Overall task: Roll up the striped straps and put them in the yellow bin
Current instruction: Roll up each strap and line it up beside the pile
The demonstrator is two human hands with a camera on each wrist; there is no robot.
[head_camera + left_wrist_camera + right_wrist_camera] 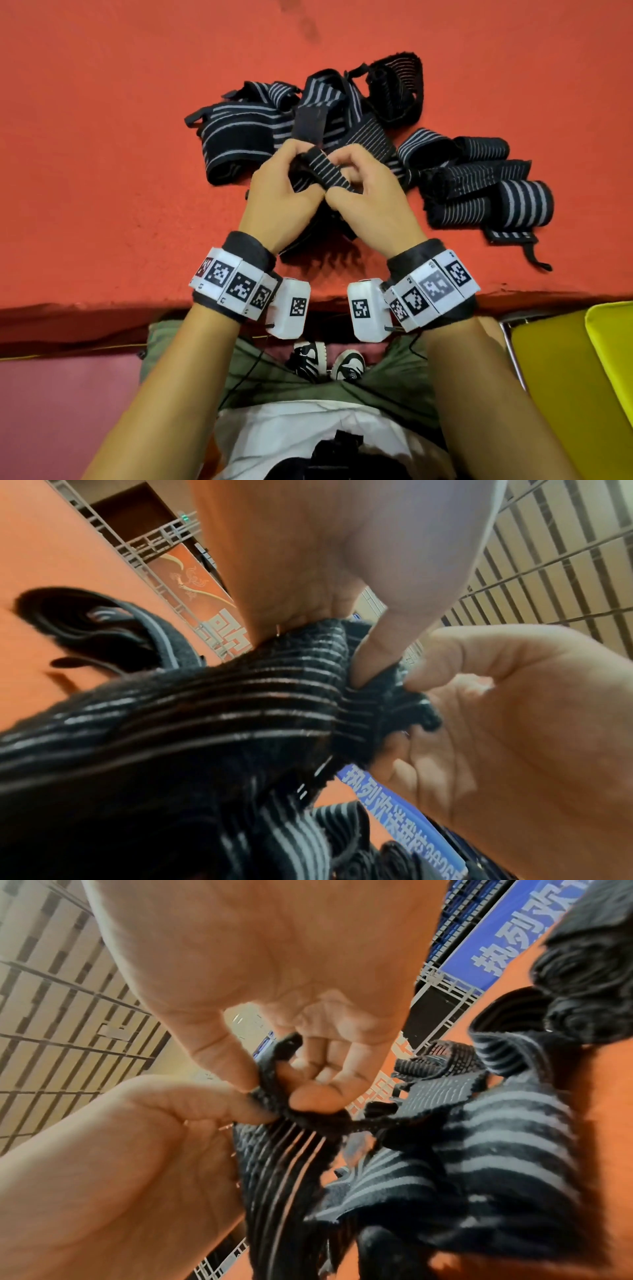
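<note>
Both hands meet over the red table, working one end of a strap. The left hand has its fingers curled, thumb and fingertips pinching the folded end of the strap from its side. The right hand is curled too, its thumb and fingers pinching the same end from the other side, so the two thumbs lie close together near the strap's edge.

In the left wrist view the left hand shows a thumb pressed down into the fold of the strap, while the right hand grips the bunched end just beside it. In the right wrist view the right hand pinches the black edge of the strap between thumb and fingertips, and the left hand holds it from below. The rest of the strap hangs from the hands toward the table edge.

Behind the hands lies a loose pile of unrolled straps, touching and overlapping. To the right of it sit several rolls, lying close together on the table. The bin stands beside the person's right forearm, below the table edge; its inside is not in view.
</note>
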